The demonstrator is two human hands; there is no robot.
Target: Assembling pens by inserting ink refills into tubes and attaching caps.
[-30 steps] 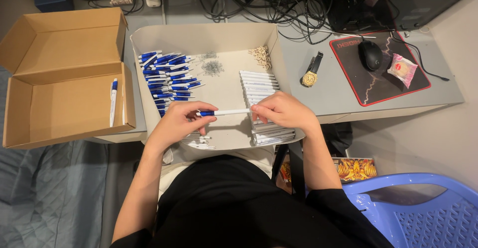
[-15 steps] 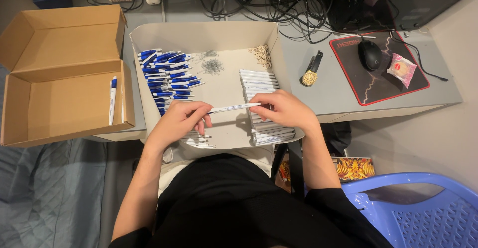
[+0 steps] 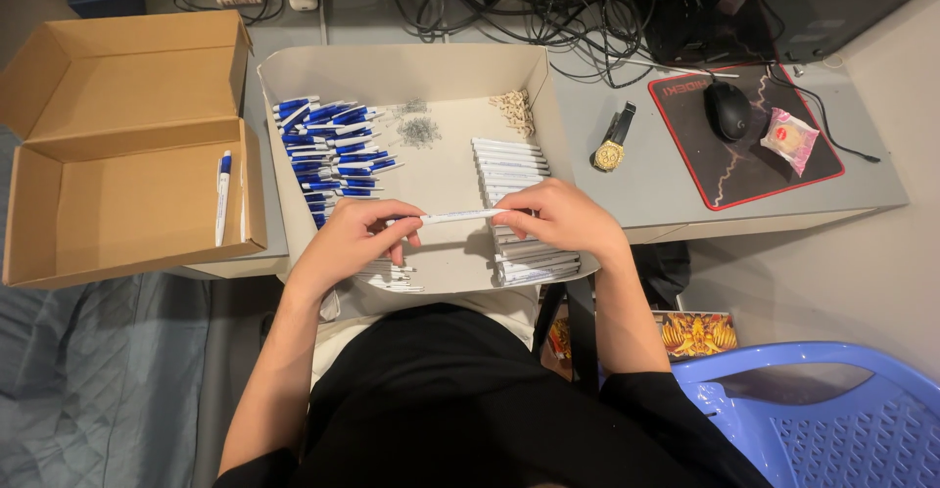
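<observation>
Both hands hold one white pen barrel level above a shallow white tray. My left hand pinches its left end, my right hand grips its right end. Inside the tray lie a heap of blue-and-white pen parts at the left, a row of white barrels at the right, small springs and small pale bits at the back. A few thin refills lie under my left hand.
An open cardboard box at the left holds one finished blue-and-white pen. To the right lie a wristwatch, and a mouse and pink packet on a black mat. Cables run behind; a blue plastic chair stands lower right.
The blue tip seen at the pen's left end a second ago is now covered by my left fingers. The hands stay nearly in place above the tray.
</observation>
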